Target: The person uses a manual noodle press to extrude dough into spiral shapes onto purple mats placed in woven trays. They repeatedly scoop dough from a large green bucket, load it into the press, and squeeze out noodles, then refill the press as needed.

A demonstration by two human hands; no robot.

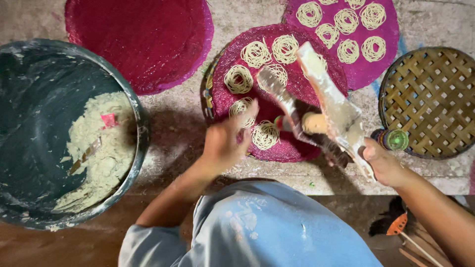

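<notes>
Noodle press (pixel 329 106) above coil-crowded pink mat (pixel 297 148)

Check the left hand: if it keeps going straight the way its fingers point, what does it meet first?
Likely the noodle coil under its fingertips, on the magenta mat; the left hand points up-right across it. Height above the coil is unclear.

We count three round magenta woven mats (pixel 143 44), fourteen pale coiled noodle nests (pixel 238 79), one big grey dough tub (pixel 141 128), one brown basket tray (pixel 430 99).
</notes>
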